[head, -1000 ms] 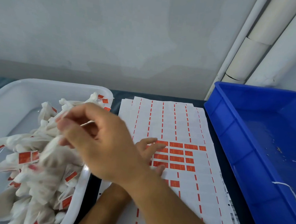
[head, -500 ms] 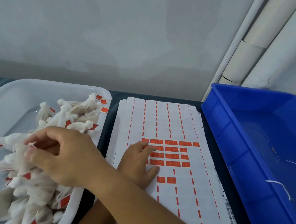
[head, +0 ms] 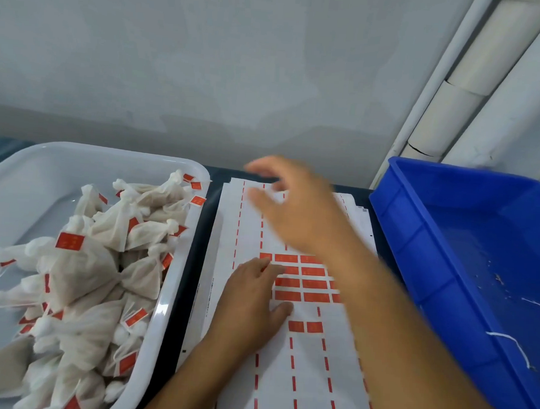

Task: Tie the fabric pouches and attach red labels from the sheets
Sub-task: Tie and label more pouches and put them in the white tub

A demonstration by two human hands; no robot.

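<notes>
My left hand (head: 251, 300) lies flat on the label sheets (head: 284, 377), fingers straight against the block of red labels (head: 305, 278). My right hand (head: 296, 205) hovers above the sheets' far end, fingers loosely spread, holding nothing (it is blurred). The tied fabric pouches (head: 103, 258) fill the white tray (head: 30, 166) on my left; the blue bin (head: 466, 246) stands right.

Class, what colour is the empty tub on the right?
Blue tub, seen in the head view.
</notes>
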